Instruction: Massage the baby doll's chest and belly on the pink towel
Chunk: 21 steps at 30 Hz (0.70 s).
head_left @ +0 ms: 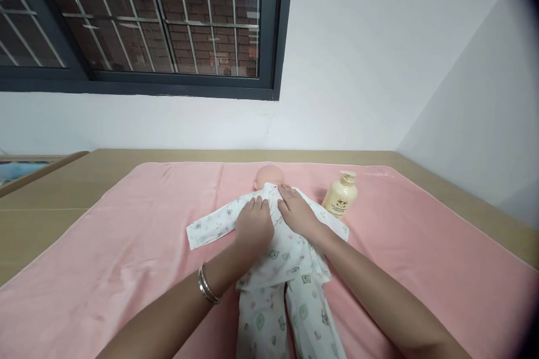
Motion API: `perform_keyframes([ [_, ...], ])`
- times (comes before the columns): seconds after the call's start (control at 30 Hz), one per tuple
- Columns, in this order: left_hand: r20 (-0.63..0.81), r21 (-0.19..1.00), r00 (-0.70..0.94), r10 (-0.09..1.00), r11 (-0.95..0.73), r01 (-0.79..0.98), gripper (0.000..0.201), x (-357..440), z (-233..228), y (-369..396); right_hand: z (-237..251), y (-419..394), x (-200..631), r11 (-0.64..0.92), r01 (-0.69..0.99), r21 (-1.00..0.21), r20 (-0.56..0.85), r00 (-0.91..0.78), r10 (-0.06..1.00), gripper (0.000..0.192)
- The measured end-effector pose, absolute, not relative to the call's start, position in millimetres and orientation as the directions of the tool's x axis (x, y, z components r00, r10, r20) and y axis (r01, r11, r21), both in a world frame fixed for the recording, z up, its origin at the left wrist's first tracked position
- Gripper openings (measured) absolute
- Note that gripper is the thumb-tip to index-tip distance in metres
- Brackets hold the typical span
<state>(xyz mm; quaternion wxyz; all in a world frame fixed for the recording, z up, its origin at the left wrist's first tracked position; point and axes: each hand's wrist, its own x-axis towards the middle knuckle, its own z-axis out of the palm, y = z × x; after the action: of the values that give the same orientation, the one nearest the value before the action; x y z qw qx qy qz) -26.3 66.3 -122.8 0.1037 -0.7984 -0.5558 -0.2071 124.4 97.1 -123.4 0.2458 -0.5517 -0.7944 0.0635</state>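
Observation:
A baby doll [269, 175] lies with its bare head toward the wall, dressed in a white long-sleeved baby shirt [286, 252] with a small printed pattern. White printed trousers [263, 320] cover its legs. My left hand [255, 227] has its fingers curled on the chest of the shirt, closed on the cloth; the fingertips are partly hidden. A silver bracelet circles that wrist. Flat on the other side of the chest, close to the neckline, rests my right hand [297, 212] with its fingers stretched out. One sleeve spreads out to the left; the right sleeve lies partly under my forearm.
A cream pump bottle [340, 195] stands just right of the doll. Beneath everything is a pink sheet [138, 247] over a wooden surface [54, 202]. Behind rises a white wall [345, 67] with a dark-framed, barred window [168, 81].

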Motion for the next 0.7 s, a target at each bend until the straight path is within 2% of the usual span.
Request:
perform_keyframes([
  [0.1, 0.522, 0.134, 0.264, 0.811, -0.384, 0.914, 0.039, -27, -124, 74, -122, 75, 114, 0.366, 0.878, -0.309, 0.377, -0.241, 0.895, 0.049],
  [0.2, 0.554, 0.261, 0.252, 0.793, -0.453, 0.852, 0.041, -28, -129, 85, -121, 56, 106, 0.357, 0.896, -0.264, 0.418, -0.227, 0.88, 0.045],
  [0.37, 0.529, 0.441, 0.21, 0.822, -0.478, 0.76, 0.045, -30, -143, 95, -120, 63, 111, 0.33, 0.885, -0.327, 0.413, -0.18, 0.893, 0.042],
  [0.53, 0.515, 0.488, 0.153, 0.844, -0.435, 0.757, 0.045, -30, -148, 97, -130, 85, 118, 0.359, 0.857, -0.37, 0.399, -0.202, 0.895, 0.05],
  [0.7, 0.515, 0.496, 0.153, 0.843, -0.439, 0.749, 0.045, -30, -148, 96, -135, 85, 117, 0.364, 0.848, -0.386, 0.408, -0.197, 0.891, 0.051],
])
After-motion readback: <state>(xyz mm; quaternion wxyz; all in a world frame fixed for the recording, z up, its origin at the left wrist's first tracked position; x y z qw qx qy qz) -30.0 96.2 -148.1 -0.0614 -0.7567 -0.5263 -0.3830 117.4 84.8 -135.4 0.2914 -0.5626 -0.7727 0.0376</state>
